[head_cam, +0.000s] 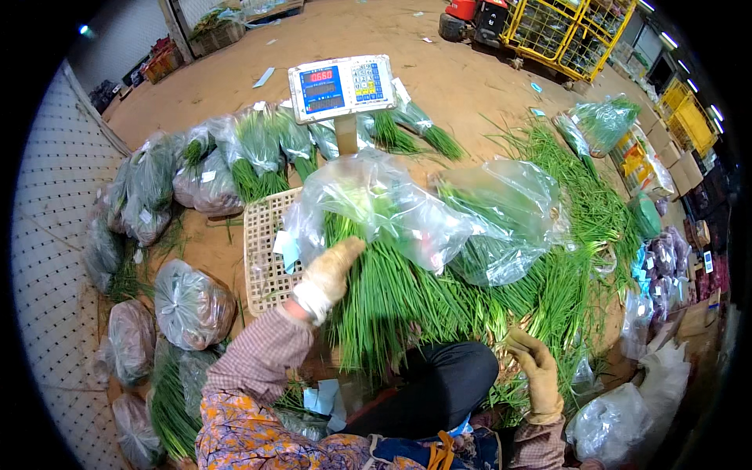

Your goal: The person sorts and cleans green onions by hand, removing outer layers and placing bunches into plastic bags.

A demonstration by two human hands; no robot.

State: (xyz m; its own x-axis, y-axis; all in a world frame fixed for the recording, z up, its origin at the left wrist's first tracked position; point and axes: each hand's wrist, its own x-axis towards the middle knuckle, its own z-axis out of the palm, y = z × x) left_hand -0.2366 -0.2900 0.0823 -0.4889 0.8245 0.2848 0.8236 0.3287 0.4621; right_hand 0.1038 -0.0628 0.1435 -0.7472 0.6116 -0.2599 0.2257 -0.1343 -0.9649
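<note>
My left hand (330, 271), in a tan work glove, grips the left side of a large bunch of green onions (382, 299). The bunch's pale end is inside a clear plastic bag (376, 194), and its long green leaves hang out towards me. It lies over the cream plastic crate (258, 258) in front of the scale's display (341, 88). My right hand (536, 367), also gloved, is at the right beside the loose green onions (564, 294). Its fingers are bent and apart, with nothing visible in them.
Another clear bag of greens (499, 217) lies right of the crate. Tied bags (191, 305) and bagged bunches (258, 141) curve around the left and back. Empty plastic bags (611, 417) lie at the lower right. A yellow wire cage cart (558, 35) stands at the far right.
</note>
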